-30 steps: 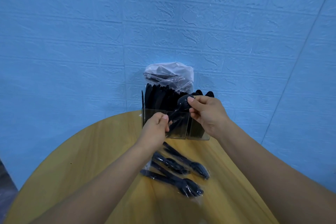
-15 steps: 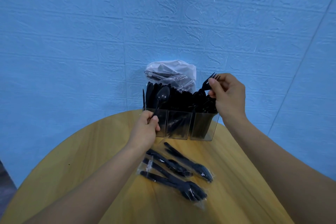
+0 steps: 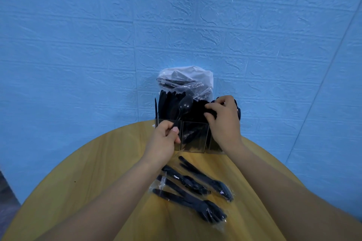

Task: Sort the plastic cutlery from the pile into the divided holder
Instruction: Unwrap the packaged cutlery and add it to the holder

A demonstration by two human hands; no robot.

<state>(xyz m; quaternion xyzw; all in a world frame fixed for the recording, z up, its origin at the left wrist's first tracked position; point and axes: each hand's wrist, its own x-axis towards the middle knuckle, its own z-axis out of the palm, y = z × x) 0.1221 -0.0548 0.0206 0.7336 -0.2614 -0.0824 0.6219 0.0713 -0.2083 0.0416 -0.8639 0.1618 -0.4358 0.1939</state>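
A clear divided holder (image 3: 193,137) packed with black plastic cutlery stands at the far edge of the round wooden table (image 3: 98,172). My left hand (image 3: 164,141) grips the handle of a black spoon (image 3: 184,106), held upright in front of the holder's left compartment. My right hand (image 3: 223,119) is over the right compartment, fingers curled among the black cutlery there; whether it grips a piece is hidden. A pile of wrapped black cutlery packs (image 3: 195,188) lies on the table between my forearms.
A crumpled clear plastic bag (image 3: 186,80) with more black cutlery sits behind the holder against the blue textured wall (image 3: 176,25). The table's curved edge drops off at left and right.
My right hand has lowered the fork down into the right compartment. My left hand still holds the spoon upright, shifted slightly right toward the holder.
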